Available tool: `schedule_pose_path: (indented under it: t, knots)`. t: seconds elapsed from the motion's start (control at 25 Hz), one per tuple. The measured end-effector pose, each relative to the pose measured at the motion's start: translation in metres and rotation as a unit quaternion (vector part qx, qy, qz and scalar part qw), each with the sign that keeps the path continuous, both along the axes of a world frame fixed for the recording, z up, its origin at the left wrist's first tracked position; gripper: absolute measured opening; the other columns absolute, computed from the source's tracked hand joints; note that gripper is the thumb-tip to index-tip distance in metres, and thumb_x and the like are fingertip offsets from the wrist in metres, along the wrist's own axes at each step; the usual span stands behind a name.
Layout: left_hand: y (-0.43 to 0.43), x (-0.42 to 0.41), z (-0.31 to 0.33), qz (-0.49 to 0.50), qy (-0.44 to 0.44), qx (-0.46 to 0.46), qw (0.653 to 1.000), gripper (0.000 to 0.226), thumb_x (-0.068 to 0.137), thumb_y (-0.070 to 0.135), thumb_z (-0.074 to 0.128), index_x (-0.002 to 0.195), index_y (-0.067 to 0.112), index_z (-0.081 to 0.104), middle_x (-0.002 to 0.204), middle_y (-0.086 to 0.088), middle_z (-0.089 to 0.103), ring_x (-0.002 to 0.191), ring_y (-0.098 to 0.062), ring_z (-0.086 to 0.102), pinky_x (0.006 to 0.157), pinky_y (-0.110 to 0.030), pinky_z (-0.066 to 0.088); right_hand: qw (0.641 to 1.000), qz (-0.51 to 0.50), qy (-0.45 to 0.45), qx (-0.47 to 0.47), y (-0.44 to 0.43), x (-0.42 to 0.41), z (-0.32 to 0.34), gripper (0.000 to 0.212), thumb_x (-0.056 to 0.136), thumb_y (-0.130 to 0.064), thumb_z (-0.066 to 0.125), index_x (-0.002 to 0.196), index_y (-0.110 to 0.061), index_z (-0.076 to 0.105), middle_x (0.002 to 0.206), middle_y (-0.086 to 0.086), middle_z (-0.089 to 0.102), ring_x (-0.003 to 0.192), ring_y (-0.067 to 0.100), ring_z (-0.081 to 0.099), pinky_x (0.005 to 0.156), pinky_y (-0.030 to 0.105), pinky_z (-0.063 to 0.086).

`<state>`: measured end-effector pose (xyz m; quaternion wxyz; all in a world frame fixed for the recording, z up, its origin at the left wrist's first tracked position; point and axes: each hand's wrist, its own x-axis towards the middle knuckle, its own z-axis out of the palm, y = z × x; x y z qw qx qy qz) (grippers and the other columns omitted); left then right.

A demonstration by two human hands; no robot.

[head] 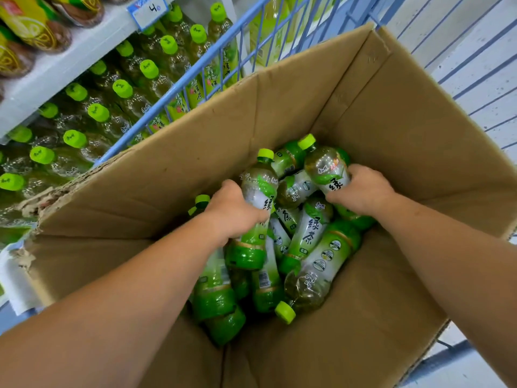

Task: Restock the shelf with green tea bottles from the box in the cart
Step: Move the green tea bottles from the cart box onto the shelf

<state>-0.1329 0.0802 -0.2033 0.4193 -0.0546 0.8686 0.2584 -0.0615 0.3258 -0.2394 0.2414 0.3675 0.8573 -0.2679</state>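
In the bottom of the cardboard box (195, 169) lies a loose heap of green tea bottles (307, 236), piled crosswise on one another, most on their sides, with green labels and lime-green caps. One bottle (316, 273) at the near side of the heap lies with its cap toward the camera. The heap covers only the middle of the box floor, and the tall brown walls rise bare around it.

Both arms reach down into the box. The left hand (235, 211) has its fingers curled round the middle of a bottle (258, 191) whose cap points away toward the far wall. The right hand (363, 191) grips a second bottle (326, 166) by its lower body, cap also pointing away, just beside the first. Both held bottles are touching or just above the heap; which cannot be told.

The box stands in a cart (201, 65) of blue wire, and its open flaps lean against the cart's sides. The flap at the left (42, 203) has a torn, ragged edge.

Beyond the cart's wire, at the left, is the shelf (70, 60). Under its white board stand rows of bottles (123, 88) with the same lime-green caps, packed close. A blue-framed price tag (148, 9) reading 4 is fixed on the board's edge. Above it lie yellow and brown packs (33, 26).
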Motion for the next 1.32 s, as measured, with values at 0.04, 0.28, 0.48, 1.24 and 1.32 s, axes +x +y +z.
schedule_pose_path:
  t: [0.04,0.28,0.48,1.24,1.32]
  knots:
    - [0.002,-0.001,0.002,0.023,-0.014,0.023,0.999,0.059,0.067,0.038,0.088,0.106,0.011,0.054,0.098,-0.008,0.064,0.08,-0.023,0.066,0.059,-0.034,0.054,1.0,0.017,0.006,0.007,-0.002,-0.003,0.007,0.039,0.06,-0.044,0.081,0.081,-0.026,0.053,0.079,-0.007,0.059,0.066,0.008,0.051,0.051,0.023,0.034]
    - [0.009,-0.001,0.025,0.14,-0.157,0.118,0.97,0.066,0.059,0.022,0.088,0.113,0.005,0.054,0.103,-0.02,0.069,0.082,-0.035,0.074,0.072,-0.056,0.061,0.998,0.0,0.054,-0.038,-0.014,-0.007,0.041,0.038,0.062,-0.043,0.079,0.089,-0.022,0.063,0.084,-0.001,0.067,0.076,0.017,0.063,0.066,0.032,0.052]
    - [0.001,0.0,0.049,0.091,-0.195,0.145,0.966,0.056,0.071,0.022,0.082,0.12,0.002,0.063,0.1,-0.025,0.073,0.081,-0.039,0.075,0.076,-0.059,0.06,0.972,-0.155,0.053,-0.167,-0.035,0.01,0.071,0.048,0.054,-0.044,0.077,0.092,-0.016,0.07,0.087,0.009,0.074,0.076,0.028,0.073,0.071,0.044,0.063]
    - [-0.106,0.03,0.207,0.046,0.056,0.265,0.962,0.051,0.059,0.036,0.079,0.106,0.026,0.063,0.091,0.002,0.073,0.079,-0.007,0.07,0.067,-0.032,0.06,0.934,-0.248,0.24,-0.097,-0.179,0.066,0.246,0.044,0.054,-0.053,0.066,0.083,-0.021,0.069,0.079,-0.005,0.071,0.072,0.015,0.07,0.06,0.035,0.057]
    - [-0.125,0.033,0.231,0.056,0.073,0.262,0.961,0.058,0.058,0.039,0.079,0.111,0.025,0.06,0.097,0.002,0.071,0.085,-0.011,0.07,0.067,-0.035,0.058,0.927,-0.25,0.26,-0.097,-0.197,0.068,0.277,0.043,0.053,-0.054,0.065,0.083,-0.023,0.068,0.08,-0.006,0.071,0.073,0.015,0.07,0.063,0.036,0.058]
